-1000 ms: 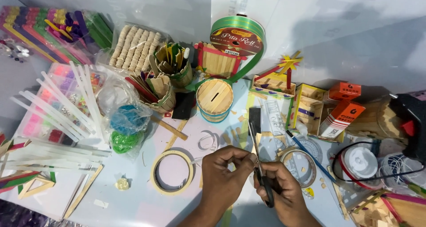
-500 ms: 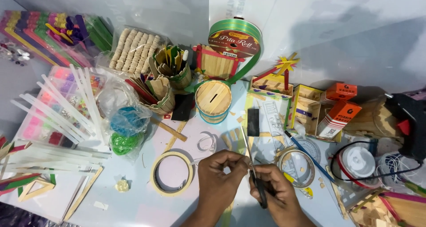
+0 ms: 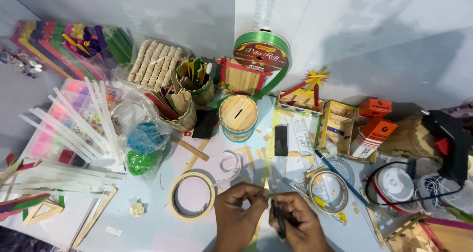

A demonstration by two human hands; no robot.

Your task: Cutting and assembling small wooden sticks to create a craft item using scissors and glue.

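Observation:
My left hand [image 3: 237, 216] and my right hand [image 3: 301, 225] meet at the bottom middle of the head view, over a light blue table [image 3: 148, 232]. A black-handled cutting tool [image 3: 279, 218], probably scissors, is gripped in my right hand with its tip pointing up between the hands. The fingertips of my left hand pinch a thin pale wooden stick [image 3: 264, 195] right against that tip. Just left of my left hand lies a masking tape roll [image 3: 191, 197], and a second tape ring [image 3: 326, 192] lies just right of my right hand.
A round stick-built box with a slot [image 3: 238, 116] and a green ribbon roll [image 3: 261, 54] stand behind. White glue sticks [image 3: 74, 128] and coloured craft sticks [image 3: 64, 45] fill the left. A black glue gun [image 3: 446, 138], orange boxes [image 3: 373, 136] and a white spool [image 3: 396, 183] crowd the right.
Both hands have slid down toward the lower edge of the view and stay together. The cutting tool's blade, which stuck up clearly before, is now mostly covered by the hands.

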